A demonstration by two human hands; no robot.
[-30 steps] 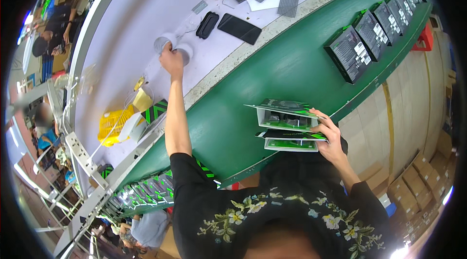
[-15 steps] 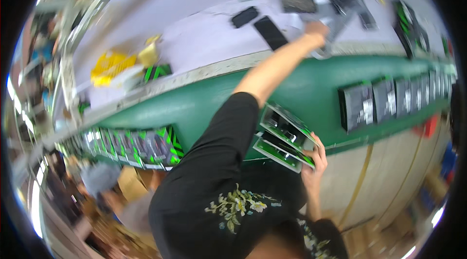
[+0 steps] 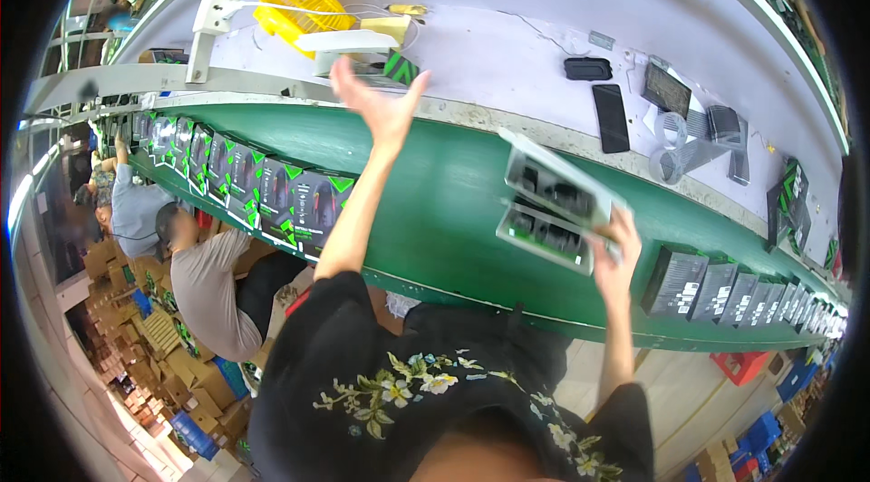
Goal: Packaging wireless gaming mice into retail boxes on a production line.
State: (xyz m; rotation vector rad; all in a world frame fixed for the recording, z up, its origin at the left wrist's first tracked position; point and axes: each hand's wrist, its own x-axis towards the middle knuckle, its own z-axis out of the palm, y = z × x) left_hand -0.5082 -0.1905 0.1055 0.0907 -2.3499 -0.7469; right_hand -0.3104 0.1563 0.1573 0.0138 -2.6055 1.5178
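Note:
My left hand (image 3: pixel 379 110) is raised over the shelf's front edge with fingers spread and nothing in it. It is nearest a white tray-like thing (image 3: pixel 358 41) and a small black-and-green box (image 3: pixel 400 69). My right hand (image 3: pixel 618 245) grips the right end of an open box (image 3: pixel 560 187) above the green conveyor belt (image 3: pixel 435 201). The box is tilted and folded open in two parts, with dark shapes inside each; motion blur hides what they are.
Upright black-and-green boxes line the belt on the left (image 3: pixel 276 197), and dark boxes (image 3: pixel 675 281) on the right. On the shelf lie a yellow basket (image 3: pixel 304 13), a black phone-shaped slab (image 3: pixel 611 118), a black case (image 3: pixel 587 69) and clear plastic rings (image 3: pixel 669 147). A co-worker (image 3: pixel 213 287) sits at left.
My left hand has swung from the clear plastic pieces on the right of the shelf to its left part. My right hand still holds the open box, now farther out over the belt. The view has shifted.

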